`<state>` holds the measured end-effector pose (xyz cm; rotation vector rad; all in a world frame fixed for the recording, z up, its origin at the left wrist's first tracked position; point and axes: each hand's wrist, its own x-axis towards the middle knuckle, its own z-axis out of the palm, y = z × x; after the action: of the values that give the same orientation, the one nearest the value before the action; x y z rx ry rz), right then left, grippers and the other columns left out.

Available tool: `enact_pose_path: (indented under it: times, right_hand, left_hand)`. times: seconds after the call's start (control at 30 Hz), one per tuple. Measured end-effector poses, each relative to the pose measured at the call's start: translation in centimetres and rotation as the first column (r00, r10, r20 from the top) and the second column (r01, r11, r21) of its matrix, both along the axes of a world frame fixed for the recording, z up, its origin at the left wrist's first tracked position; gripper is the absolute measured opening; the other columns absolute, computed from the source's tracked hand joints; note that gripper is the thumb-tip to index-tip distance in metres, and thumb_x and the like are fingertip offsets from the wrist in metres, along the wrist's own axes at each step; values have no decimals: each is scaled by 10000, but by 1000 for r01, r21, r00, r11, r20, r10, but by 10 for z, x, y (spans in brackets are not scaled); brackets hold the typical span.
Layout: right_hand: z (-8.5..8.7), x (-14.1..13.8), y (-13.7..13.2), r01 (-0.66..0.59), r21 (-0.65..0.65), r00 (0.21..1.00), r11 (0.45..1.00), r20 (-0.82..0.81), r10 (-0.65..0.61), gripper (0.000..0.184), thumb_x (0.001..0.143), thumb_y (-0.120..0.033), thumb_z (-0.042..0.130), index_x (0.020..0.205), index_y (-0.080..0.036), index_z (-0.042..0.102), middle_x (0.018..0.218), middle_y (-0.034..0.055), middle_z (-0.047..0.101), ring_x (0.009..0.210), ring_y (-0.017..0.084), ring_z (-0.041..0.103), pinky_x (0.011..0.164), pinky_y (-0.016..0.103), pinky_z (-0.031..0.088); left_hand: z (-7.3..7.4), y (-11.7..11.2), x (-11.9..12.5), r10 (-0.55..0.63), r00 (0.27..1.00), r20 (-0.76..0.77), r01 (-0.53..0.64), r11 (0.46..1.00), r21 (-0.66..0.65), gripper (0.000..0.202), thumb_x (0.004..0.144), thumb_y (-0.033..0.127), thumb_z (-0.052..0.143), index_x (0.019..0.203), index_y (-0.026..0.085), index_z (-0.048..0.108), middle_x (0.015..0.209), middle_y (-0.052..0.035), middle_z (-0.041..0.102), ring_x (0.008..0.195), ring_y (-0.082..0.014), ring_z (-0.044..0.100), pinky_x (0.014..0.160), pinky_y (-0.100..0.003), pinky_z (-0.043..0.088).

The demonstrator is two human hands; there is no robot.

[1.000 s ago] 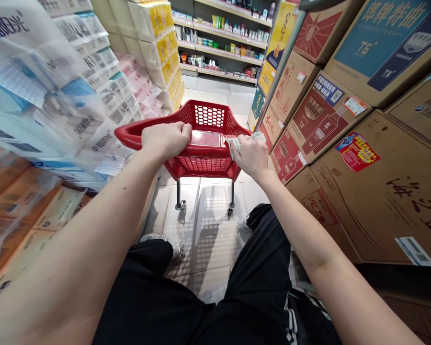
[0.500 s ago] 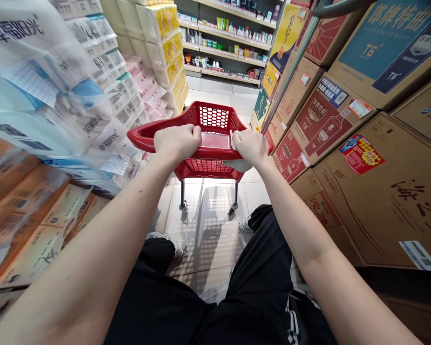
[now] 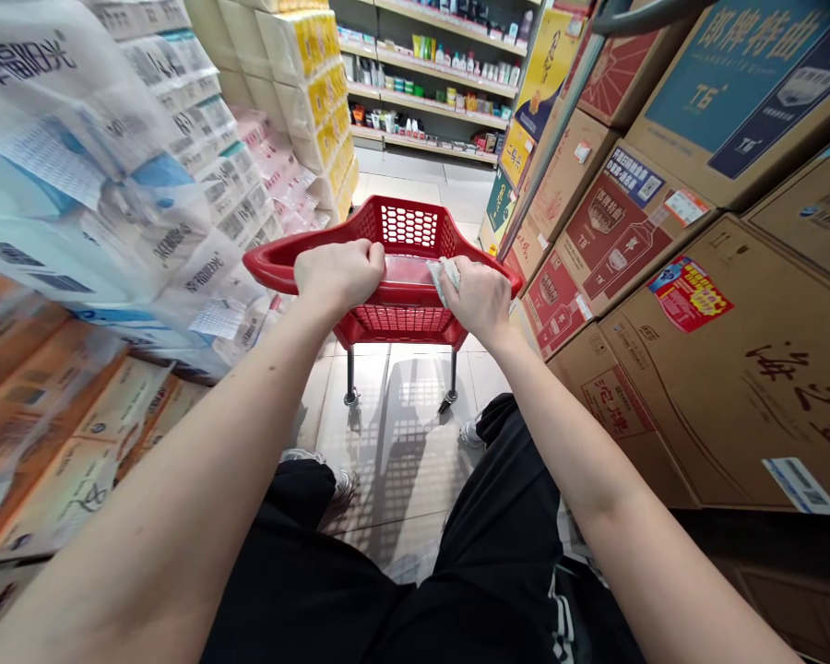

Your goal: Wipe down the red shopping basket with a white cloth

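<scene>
In front of me stands a red plastic shopping cart (image 3: 415,323) with a mesh basket and grey legs on casters. My left hand (image 3: 338,274) is closed around the left part of its handle (image 3: 409,293). On the right part, my right hand (image 3: 480,293) presses a crumpled whitish cloth (image 3: 441,277) against the handle, with the cloth showing past the thumb side. How far those fingers wrap under the bar is hidden. A pale label panel lies on the handle between both hands.
Stacked packs of tissue paper (image 3: 200,166) line the left side, above orange cartons (image 3: 41,406). Tall cardboard boxes (image 3: 719,369) rise on the right behind a grey metal pole (image 3: 553,138). Shelves of bottles and tubes (image 3: 435,92) close off the far end. Tiled floor (image 3: 401,480) lies below.
My right hand has shifted slightly left along the handle and its grip has changed, so more of the cloth shows. My left hand and the cart are almost unmoved.
</scene>
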<state>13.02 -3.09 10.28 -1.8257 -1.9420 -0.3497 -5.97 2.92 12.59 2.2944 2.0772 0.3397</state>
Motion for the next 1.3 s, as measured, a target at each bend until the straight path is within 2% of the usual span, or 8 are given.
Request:
enact_pose_path:
  times: [0.13,0.27,0.37,0.6,0.73,0.93,1.2,1.3]
  right_hand:
    - [17,-5,15,91,-162,996,983,14,-90,540,998,-490,266,986,-146,683,919,135,712,903,258,683,759,327,463]
    - [27,-3,27,98,-221,994,970,-32,-107,526,991,-491,302,1041,-129,680,964,158,707,953,282,679,791,350,474]
    - [24,1,28,81,-221,995,972,-46,-93,535,994,-503,278,1054,-146,671,974,146,706,967,280,674,816,361,471]
    - [8,2,11,-11,-84,998,996,-61,6,572,1006,-516,175,1205,-169,584,1011,120,701,1010,249,658,824,323,453]
    - [12,-1,13,-11,-137,999,990,-54,4,548,999,-526,216,1179,-173,594,1019,123,701,1020,268,655,837,344,455]
    - [24,3,36,-17,-234,997,972,-71,1,515,972,-540,323,1042,-161,665,1030,149,703,1036,301,642,861,382,464]
    - [23,17,38,-97,-244,993,965,-95,76,506,988,-529,260,1142,-231,639,1109,75,692,1032,259,630,856,363,454]
    - [23,17,36,-116,-227,992,967,-82,100,491,988,-519,276,1167,-223,624,1115,78,691,1032,252,623,865,352,441]
  left_hand:
    - [2,-5,3,-10,999,-31,10,1000,0,642,909,533,160,1125,208,669,1119,-142,704,1056,-340,622,834,-408,435]
    - [1,-7,7,-14,999,-30,14,1000,10,640,911,528,162,1136,202,665,1114,-146,703,1056,-346,624,843,-419,427]
    - [-2,-4,10,-4,1000,-14,5,1000,18,637,912,523,164,1129,201,669,1112,-148,703,1048,-347,628,848,-425,424]
    - [-5,2,14,24,1000,17,-25,999,32,635,914,496,160,1104,196,685,1098,-152,707,1033,-347,632,842,-430,427]
    - [-4,0,14,17,1000,14,-17,999,30,634,915,484,155,1112,190,681,1102,-158,703,1042,-352,628,845,-435,425]
    - [-1,-5,22,24,999,30,-25,1000,19,606,916,498,184,1144,189,652,1099,-157,700,1062,-348,622,864,-432,421]
    - [-6,-4,32,16,1000,24,-16,999,38,622,921,509,153,1137,195,645,1053,-161,706,1022,-330,635,858,-436,425]
    - [-7,-3,33,14,999,44,-15,999,39,627,922,506,145,1127,194,648,1052,-165,704,1013,-336,636,856,-448,422]
